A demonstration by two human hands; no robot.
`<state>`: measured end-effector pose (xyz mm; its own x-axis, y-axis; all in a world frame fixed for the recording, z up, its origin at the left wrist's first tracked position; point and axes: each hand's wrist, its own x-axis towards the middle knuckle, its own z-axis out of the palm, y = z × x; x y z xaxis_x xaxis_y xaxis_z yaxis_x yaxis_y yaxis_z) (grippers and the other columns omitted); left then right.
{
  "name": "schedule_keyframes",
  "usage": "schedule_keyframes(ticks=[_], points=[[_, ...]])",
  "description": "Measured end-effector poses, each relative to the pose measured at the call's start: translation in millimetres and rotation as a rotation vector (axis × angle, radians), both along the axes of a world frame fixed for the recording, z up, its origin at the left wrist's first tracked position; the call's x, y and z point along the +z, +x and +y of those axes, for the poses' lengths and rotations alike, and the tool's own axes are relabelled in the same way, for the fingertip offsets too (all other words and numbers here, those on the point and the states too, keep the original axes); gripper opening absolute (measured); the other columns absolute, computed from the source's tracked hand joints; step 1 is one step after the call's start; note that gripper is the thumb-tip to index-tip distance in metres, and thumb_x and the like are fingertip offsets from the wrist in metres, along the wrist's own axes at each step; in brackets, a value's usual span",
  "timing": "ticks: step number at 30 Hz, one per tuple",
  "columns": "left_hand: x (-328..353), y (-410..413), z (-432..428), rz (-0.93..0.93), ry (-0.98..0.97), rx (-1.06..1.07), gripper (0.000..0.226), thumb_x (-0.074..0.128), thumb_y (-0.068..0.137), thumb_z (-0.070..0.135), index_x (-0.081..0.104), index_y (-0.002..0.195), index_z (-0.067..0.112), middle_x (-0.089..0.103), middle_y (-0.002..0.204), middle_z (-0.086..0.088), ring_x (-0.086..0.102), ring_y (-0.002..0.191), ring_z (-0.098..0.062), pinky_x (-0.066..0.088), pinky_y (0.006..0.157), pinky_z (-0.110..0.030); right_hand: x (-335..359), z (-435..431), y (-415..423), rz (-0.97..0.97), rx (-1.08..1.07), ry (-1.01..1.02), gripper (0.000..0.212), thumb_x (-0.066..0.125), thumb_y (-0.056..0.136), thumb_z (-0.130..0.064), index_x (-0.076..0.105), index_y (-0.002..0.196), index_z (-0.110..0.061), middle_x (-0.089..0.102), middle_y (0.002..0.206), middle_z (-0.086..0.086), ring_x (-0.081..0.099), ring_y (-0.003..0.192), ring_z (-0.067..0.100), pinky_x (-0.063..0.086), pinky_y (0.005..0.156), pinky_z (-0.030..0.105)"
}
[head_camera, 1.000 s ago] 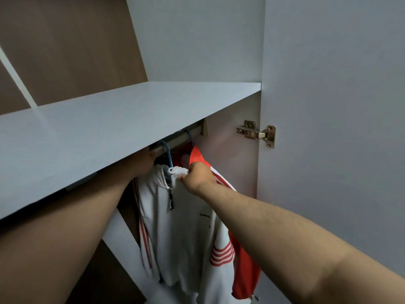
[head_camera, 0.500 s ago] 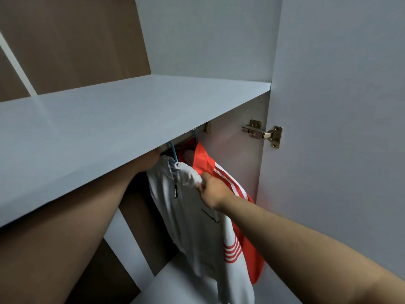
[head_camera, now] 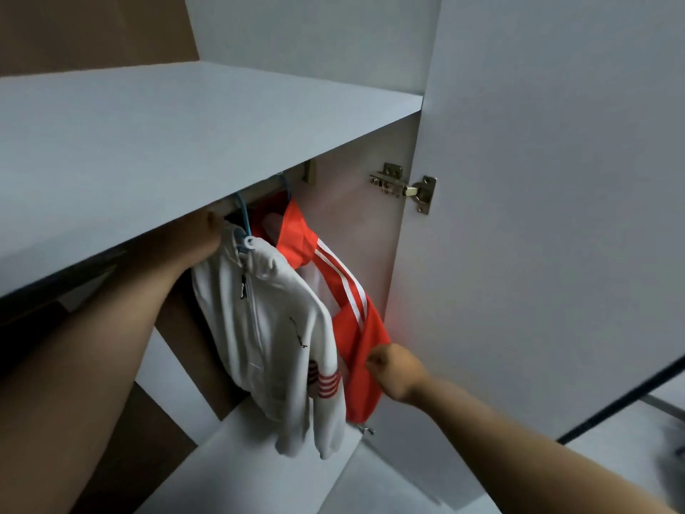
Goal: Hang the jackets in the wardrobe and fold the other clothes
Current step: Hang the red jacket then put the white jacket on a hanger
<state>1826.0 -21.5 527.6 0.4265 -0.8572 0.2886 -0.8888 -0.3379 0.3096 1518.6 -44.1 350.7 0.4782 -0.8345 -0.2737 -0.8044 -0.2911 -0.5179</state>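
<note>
A white zip jacket (head_camera: 267,328) with red cuff stripes hangs on a blue hanger (head_camera: 242,217) from the rail under the wardrobe shelf (head_camera: 185,135). Right behind it hangs an orange jacket (head_camera: 352,328) with white stripes. My left hand (head_camera: 204,239) reaches up beside the white jacket's collar, and the shelf hides its fingers. My right hand (head_camera: 394,372) is lower, its fingers curled against the orange jacket's right edge. Whether it grips the fabric is unclear.
The open wardrobe door (head_camera: 556,179) stands close on the right, hung on a metal hinge (head_camera: 407,187). A white lower shelf (head_camera: 259,469) lies just under the jackets' hems. Brown panels form the wardrobe's left side.
My right hand has let go of the white jacket's collar and dropped down to the orange jacket's lower edge. The white jacket now hangs freely. My left hand stays up by the rail.
</note>
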Motion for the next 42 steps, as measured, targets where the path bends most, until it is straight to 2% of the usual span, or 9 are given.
schedule_keyframes(ticks=[4,5,8,13,20,23,29,37,42], points=[[-21,-15,8,-0.224,-0.130,0.011,0.042,0.049,0.083,0.032,0.064,0.118,0.012,0.061,0.117,-0.023,0.056,0.109,-0.043,0.044,0.097,-0.049,-6,17,-41,-0.018,-0.068,0.019,0.021,0.049,0.094,-0.018,0.067,0.086,-0.012,0.070,0.094,0.008,0.064,0.089,0.029,0.050,0.077,0.036],[-30,-24,10,-0.210,-0.145,-0.021,0.044,0.048,0.083,0.033,0.065,0.117,0.011,0.062,0.118,-0.021,0.055,0.111,-0.042,0.043,0.100,-0.049,-6,23,-52,-0.028,-0.089,0.019,0.022,0.048,0.095,-0.020,0.068,0.093,-0.012,0.071,0.100,0.008,0.064,0.093,0.029,0.051,0.080,0.036],[-56,-87,18,0.103,-0.084,-0.278,0.046,0.055,0.085,0.028,0.063,0.124,0.006,0.060,0.130,-0.016,0.053,0.123,-0.034,0.036,0.107,-0.036,-2,43,-86,-0.018,-0.161,0.000,0.025,0.049,0.098,-0.027,0.066,0.114,-0.019,0.068,0.119,0.003,0.062,0.109,0.026,0.050,0.091,0.034],[-102,-185,30,0.150,0.154,-0.553,0.042,0.061,0.089,0.029,0.063,0.130,0.015,0.061,0.135,-0.004,0.053,0.129,-0.022,0.033,0.110,-0.028,12,67,-153,0.032,-0.257,-0.083,0.043,0.048,0.101,-0.033,0.049,0.141,-0.020,0.053,0.144,0.002,0.050,0.129,0.023,0.041,0.105,0.032],[-108,-307,46,0.089,0.329,-0.818,0.057,0.056,0.089,0.042,0.051,0.141,0.020,0.046,0.149,0.003,0.039,0.139,-0.009,0.017,0.109,-0.012,27,118,-263,0.108,-0.431,-0.169,0.051,0.051,0.098,-0.039,0.044,0.145,-0.022,0.053,0.142,0.000,0.049,0.129,0.025,0.040,0.105,0.035],[-103,-364,54,0.084,0.362,-0.889,0.070,0.048,0.081,0.050,0.048,0.143,0.019,0.045,0.150,0.001,0.039,0.139,-0.010,0.017,0.110,-0.012,37,146,-318,0.108,-0.535,-0.199,0.051,0.050,0.098,-0.039,0.042,0.146,-0.023,0.051,0.143,-0.003,0.047,0.130,0.023,0.039,0.105,0.033],[-106,-470,72,0.054,0.405,-1.013,0.063,0.057,0.092,0.047,0.039,0.149,0.026,0.035,0.155,0.008,0.032,0.143,-0.008,0.022,0.118,-0.024,56,202,-425,0.136,-0.706,-0.260,0.055,0.051,0.097,-0.042,0.039,0.148,-0.023,0.046,0.148,-0.003,0.043,0.134,0.022,0.036,0.108,0.033],[-93,-608,92,0.023,0.431,-1.154,0.066,0.051,0.095,0.048,0.024,0.154,0.032,0.022,0.159,0.015,0.021,0.146,-0.006,0.019,0.117,-0.025,69,271,-539,0.180,-0.912,-0.292,0.059,0.052,0.095,-0.045,0.039,0.148,-0.022,0.047,0.147,-0.001,0.044,0.133,0.022,0.036,0.109,0.034],[-90,-687,92,-0.019,0.429,-1.282,0.066,0.051,0.096,0.048,0.025,0.154,0.032,0.022,0.160,0.013,0.021,0.147,-0.007,0.019,0.117,-0.026,72,300,-595,0.192,-1.054,-0.277,0.058,0.053,0.094,-0.045,0.042,0.146,-0.022,0.051,0.143,0.001,0.047,0.130,0.024,0.039,0.107,0.035]])
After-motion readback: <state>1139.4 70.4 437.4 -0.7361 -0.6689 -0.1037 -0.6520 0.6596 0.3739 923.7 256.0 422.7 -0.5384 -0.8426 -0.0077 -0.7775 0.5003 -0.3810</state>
